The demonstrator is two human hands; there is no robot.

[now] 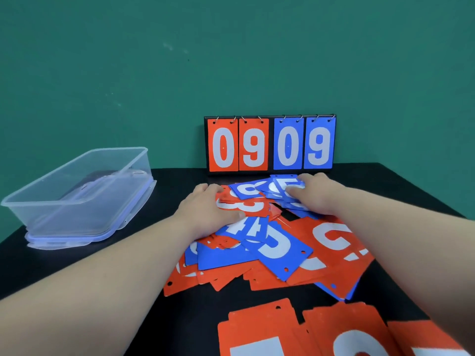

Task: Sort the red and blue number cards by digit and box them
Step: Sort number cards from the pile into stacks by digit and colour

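Head: cards [277,250], black table [174,186], green wall [231,60].

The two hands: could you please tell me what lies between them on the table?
In the head view, between the left hand and the right hand lies a blue 8 card, overlapping a red card whose digit is partly covered.

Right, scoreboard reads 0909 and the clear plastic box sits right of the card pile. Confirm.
Wrong side: in the head view the clear plastic box sits left of the card pile; the scoreboard does read 0909.
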